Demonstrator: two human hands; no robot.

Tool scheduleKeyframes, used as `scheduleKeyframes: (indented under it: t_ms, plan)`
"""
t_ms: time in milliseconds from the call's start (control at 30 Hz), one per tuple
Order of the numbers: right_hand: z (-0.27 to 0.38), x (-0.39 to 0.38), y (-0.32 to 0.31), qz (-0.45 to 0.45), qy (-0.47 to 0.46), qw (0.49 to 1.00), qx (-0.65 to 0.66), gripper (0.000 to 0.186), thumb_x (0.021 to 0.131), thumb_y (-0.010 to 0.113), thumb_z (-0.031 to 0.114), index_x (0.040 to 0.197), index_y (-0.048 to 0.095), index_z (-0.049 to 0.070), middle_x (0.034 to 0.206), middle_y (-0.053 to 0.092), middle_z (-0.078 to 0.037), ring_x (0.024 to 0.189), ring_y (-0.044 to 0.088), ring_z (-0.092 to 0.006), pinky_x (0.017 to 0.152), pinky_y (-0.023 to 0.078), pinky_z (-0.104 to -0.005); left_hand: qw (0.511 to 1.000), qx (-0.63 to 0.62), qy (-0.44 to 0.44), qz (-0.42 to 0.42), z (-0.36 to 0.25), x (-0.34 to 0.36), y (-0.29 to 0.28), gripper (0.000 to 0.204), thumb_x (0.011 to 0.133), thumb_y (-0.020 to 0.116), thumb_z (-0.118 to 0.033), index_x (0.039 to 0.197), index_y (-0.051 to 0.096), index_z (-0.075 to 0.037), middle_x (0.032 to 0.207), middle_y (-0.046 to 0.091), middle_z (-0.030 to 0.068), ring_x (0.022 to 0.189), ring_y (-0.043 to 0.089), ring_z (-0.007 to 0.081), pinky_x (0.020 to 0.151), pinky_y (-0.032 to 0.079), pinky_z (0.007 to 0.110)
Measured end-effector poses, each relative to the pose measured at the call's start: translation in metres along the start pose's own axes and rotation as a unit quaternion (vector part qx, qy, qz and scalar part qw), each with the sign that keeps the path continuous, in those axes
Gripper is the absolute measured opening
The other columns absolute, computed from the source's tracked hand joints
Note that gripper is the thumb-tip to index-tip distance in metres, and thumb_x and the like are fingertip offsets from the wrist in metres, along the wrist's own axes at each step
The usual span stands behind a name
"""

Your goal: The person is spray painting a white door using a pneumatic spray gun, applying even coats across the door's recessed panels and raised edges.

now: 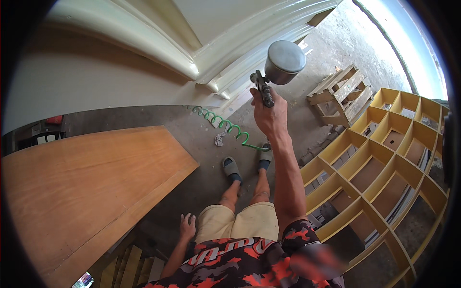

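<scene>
My right hand [269, 110] is closed round the handle of a spray gun with a silver metal cup [285, 60] on top, held up beside white, glossy moulded woodwork [245, 48]. A coiled green air hose [230, 126] runs across below the gun to near my right foot. My left hand [187, 224] hangs low beside my shorts with its fingers apart and nothing in it, to the right of a brown wooden board [91, 187].
A yellow wooden grid shelf frame [365, 201] fills the right side. A pale wooden crate [338, 98] stands behind it at the upper right. A crumpled rag [220, 139] lies on the grey concrete floor [192, 129] beyond my sandalled feet.
</scene>
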State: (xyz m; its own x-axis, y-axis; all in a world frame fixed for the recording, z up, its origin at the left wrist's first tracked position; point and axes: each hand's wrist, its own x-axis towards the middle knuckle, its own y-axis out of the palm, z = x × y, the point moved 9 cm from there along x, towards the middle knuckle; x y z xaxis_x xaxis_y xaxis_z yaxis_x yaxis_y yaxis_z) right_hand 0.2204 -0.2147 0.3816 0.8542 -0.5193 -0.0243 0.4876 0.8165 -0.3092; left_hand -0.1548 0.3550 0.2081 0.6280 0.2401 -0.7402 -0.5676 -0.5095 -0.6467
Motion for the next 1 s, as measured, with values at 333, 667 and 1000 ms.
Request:
scheduleKeyframes:
  t_ms: [333,667,1000]
  plan:
    - [0.013,-0.029,0.028,0.203,0.057,0.972,0.103,0.039,0.105,0.072,0.035,0.111,0.077,-0.004,0.062,0.057,-0.017,0.06,0.053,-0.0215,0.065,0.05,-0.0433,1.0,-0.002,-0.012,0.008,0.008,-0.003,0.002,0.065,0.112,0.055,-0.051,0.153,0.06,-0.002,0.171,0.033,0.037,0.16,0.035,0.0474,0.131,0.031,0.048]
    - [-0.022,0.022,-0.015,0.042,0.059,0.997,-0.019,0.037,0.103,0.075,0.033,0.108,0.077,-0.004,0.063,0.059,-0.017,0.058,0.05,-0.0248,0.063,0.049,-0.0433,0.999,0.005,-0.032,0.013,0.005,-0.007,0.002,0.064,0.112,0.054,-0.051,0.153,0.06,-0.002,0.171,0.034,0.0358,0.16,0.035,0.0469,0.131,0.031,0.047]
    - [-0.04,0.085,-0.073,-0.002,0.088,0.995,-0.044,0.038,0.104,0.075,0.036,0.108,0.078,-0.002,0.064,0.062,-0.015,0.062,0.053,-0.0199,0.065,0.05,-0.0415,0.999,-0.009,-0.051,0.0,-0.009,-0.016,0.009,0.061,0.111,0.056,-0.049,0.149,0.064,-0.001,0.166,0.045,0.0329,0.16,0.036,0.0453,0.131,0.032,0.048]
